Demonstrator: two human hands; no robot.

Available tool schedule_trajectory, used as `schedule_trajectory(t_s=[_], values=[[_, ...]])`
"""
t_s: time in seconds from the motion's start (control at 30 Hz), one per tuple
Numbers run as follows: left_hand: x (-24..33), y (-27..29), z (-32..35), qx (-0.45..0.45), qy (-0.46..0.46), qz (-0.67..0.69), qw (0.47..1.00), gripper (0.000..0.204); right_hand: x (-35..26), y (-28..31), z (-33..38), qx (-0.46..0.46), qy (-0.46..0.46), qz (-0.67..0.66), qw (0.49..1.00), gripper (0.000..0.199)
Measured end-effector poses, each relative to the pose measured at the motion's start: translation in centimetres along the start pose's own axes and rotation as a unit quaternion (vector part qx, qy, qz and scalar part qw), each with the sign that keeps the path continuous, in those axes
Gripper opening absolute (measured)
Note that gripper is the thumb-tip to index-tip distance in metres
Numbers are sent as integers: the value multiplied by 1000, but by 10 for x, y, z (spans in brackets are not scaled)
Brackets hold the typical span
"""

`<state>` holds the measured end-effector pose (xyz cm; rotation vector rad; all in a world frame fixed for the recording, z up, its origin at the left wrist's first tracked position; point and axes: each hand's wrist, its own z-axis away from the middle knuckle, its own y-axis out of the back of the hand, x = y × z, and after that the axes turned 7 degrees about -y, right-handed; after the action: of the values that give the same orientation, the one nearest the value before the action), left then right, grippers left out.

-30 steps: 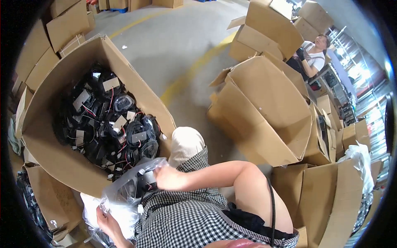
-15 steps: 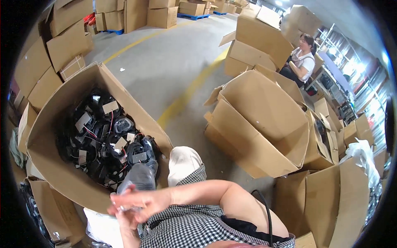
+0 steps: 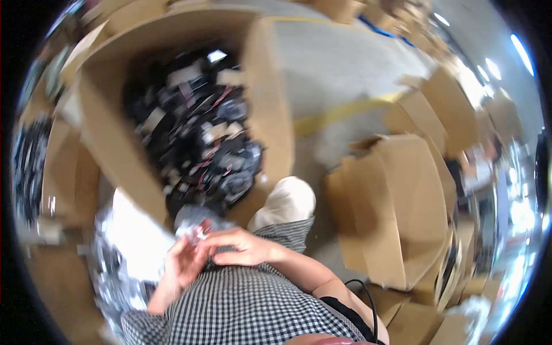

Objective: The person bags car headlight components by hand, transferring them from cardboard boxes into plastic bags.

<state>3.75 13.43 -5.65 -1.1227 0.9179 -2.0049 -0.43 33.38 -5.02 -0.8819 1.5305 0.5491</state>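
Note:
A clear plastic bag (image 3: 192,218) with something dark inside sits just before me, at the near end of a big carton (image 3: 270,109). My left hand (image 3: 183,263) has its fingers curled up at the near end of this bag. From the right, my right hand (image 3: 238,247) meets it there, fingers bent together and thumb lower. A small red-pink spot shows by the fingertips, too blurred to name. Inside the carton lie several bagged black coiled cables (image 3: 236,178) with beige tags and red wires.
White sheeting (image 3: 138,241) and shiny clear plastic bags (image 3: 112,270) lie to my left. Another carton (image 3: 63,172) stands beyond them. On the right is an open carton (image 3: 397,213), with a person (image 3: 477,167) seated farther back. A yellow line (image 3: 339,114) crosses the floor.
My view has swung left, so the big carton and other boxes appear turned and shifted right. Both hands remain together at the bag, which now shows lower and smaller beyond them.

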Motion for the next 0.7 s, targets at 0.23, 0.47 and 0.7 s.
schedule_trajectory(t_s=[0.23, 0.47, 0.7], values=[[4, 17, -1, 12, 84, 102, 991, 42, -25, -19, -31, -134, -18, 139, 981, 33], [39, -10, 27, -96, -272, -718, 633, 37, -35, -5, -31, -13, -29, -82, 996, 42], [116, 20, 63, 131, -507, -785, 330, 39, -45, 24, -50, 323, 50, -62, 943, 34]])
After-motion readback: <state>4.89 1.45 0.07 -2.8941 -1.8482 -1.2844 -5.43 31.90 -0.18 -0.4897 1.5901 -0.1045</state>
